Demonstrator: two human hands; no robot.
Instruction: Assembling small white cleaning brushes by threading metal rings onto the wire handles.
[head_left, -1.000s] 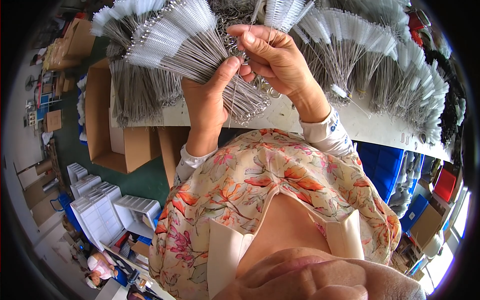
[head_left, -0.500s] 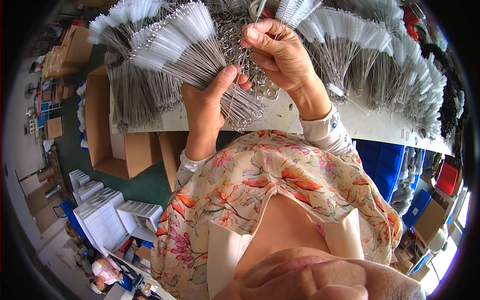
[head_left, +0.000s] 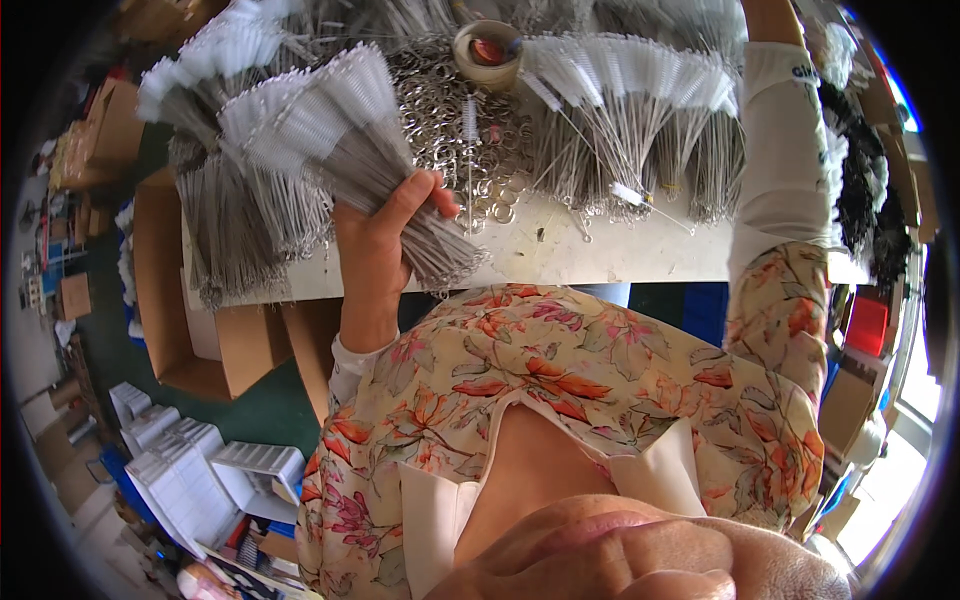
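Note:
My left hand point(head_left: 385, 240) is closed round a thick bundle of tube brushes point(head_left: 320, 140), their white bristles fanned toward the upper left and the looped wire ends below my fingers. My right arm point(head_left: 785, 150) stretches forward over the right side of the table, and its hand lies beyond the top edge of the picture. A single tube brush point(head_left: 469, 120) rests on a heap of metal rings point(head_left: 430, 110) just right of the bundle. Another brush point(head_left: 628, 194) lies crosswise before the right-hand bundles.
More brush bundles point(head_left: 225, 230) stand at the left, and further bundles point(head_left: 640, 90) at the right. A tape roll point(head_left: 488, 52) sits behind the rings. Below the table's left end is an open cardboard box point(head_left: 165, 300); white plastic crates point(head_left: 190, 460) stand on the floor.
My right hand has left the bundle and a brush it was pinching, reaching far right and forward out of the picture. My left hand keeps the bundle. The view has shifted somewhat.

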